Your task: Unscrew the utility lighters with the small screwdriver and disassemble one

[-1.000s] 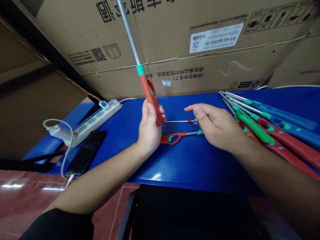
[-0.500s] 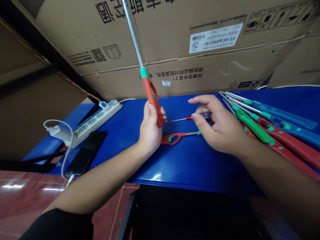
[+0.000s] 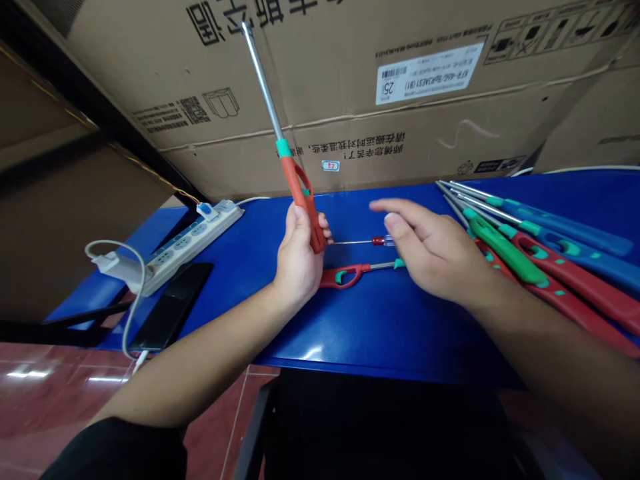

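Note:
My left hand (image 3: 296,261) is wrapped round the handle of an orange-red utility lighter (image 3: 291,175), whose long metal tube slants up and left. A screwdriver (image 3: 379,241) with a red-collared, see-through handle lies in the grip of my right hand (image 3: 440,252). Its thin shaft points left, and the tip meets the lower end of the lighter's handle, by my left fingers; the exact contact is hidden. My right index finger stretches out above the screwdriver. Below the shaft, a second red lighter (image 3: 356,272) rests on the blue table (image 3: 320,333), partly covered by both hands.
Several red, green and blue lighters (image 3: 560,250) are piled at the right. On the left are a white power strip (image 3: 187,243) with plugs and a black phone (image 3: 173,307) on a charging cable. A large cardboard box (image 3: 350,127) stands behind the table.
My right hand has turned, its palm side now facing more downward and hiding more of the screwdriver's handle. The held lighter's tube end has dipped slightly and come into view.

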The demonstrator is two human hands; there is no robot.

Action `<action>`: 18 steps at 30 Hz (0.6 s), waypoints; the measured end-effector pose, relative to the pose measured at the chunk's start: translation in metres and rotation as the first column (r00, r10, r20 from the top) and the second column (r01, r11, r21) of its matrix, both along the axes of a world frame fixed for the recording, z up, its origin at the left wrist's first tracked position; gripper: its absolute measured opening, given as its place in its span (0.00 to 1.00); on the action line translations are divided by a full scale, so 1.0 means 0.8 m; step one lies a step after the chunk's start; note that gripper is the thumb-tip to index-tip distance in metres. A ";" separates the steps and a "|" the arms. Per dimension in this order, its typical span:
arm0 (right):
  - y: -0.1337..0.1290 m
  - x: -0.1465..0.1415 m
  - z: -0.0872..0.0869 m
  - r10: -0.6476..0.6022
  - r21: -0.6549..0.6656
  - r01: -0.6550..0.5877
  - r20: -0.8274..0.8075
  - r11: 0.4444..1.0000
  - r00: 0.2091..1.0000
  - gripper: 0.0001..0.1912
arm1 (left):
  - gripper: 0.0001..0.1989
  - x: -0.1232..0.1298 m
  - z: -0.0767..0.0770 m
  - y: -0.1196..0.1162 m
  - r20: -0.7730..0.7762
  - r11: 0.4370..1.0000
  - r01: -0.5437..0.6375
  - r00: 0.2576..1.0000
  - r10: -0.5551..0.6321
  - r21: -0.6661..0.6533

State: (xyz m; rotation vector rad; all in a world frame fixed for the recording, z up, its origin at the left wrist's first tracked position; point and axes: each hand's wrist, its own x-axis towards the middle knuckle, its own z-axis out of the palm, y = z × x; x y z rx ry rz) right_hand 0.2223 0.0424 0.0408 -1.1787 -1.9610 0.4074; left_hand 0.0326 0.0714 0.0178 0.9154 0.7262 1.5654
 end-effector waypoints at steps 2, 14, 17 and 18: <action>0.001 0.001 -0.001 0.013 0.013 -0.013 0.016 1.000 1.000 0.16 | 0.11 0.000 -0.001 0.000 0.008 1.000 0.005 1.000 -0.005 0.001; 0.002 0.004 -0.003 0.098 0.030 -0.099 0.032 0.995 0.995 0.20 | 0.12 -0.001 -0.003 0.001 0.020 1.000 0.011 1.000 -0.011 -0.023; 0.002 0.005 -0.002 0.089 0.039 -0.092 0.075 0.995 0.993 0.28 | 0.12 -0.001 -0.003 0.001 0.030 0.999 0.012 0.999 -0.011 -0.033; 0.002 0.005 -0.001 0.063 0.023 -0.065 0.109 0.998 0.992 0.25 | 0.12 -0.001 -0.003 0.001 0.034 0.999 0.014 0.999 -0.013 -0.040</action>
